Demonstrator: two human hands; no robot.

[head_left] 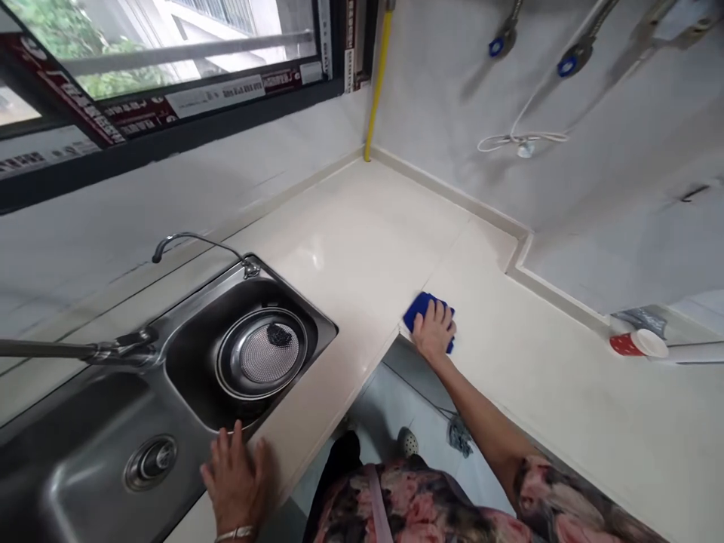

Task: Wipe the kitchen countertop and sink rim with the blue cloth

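My right hand presses flat on a blue cloth at the inner corner of the cream L-shaped countertop. Its fingers lie spread over the cloth, holding it down. My left hand rests open on the front rim of the steel sink, fingers spread, holding nothing. A bracelet shows at that wrist.
In the sink's right basin lies a round metal strainer with a dark scrubber in it. Two taps rise behind the basins. A red and white cup lies on its side at the right. A window, a yellow pipe and wall valves stand behind.
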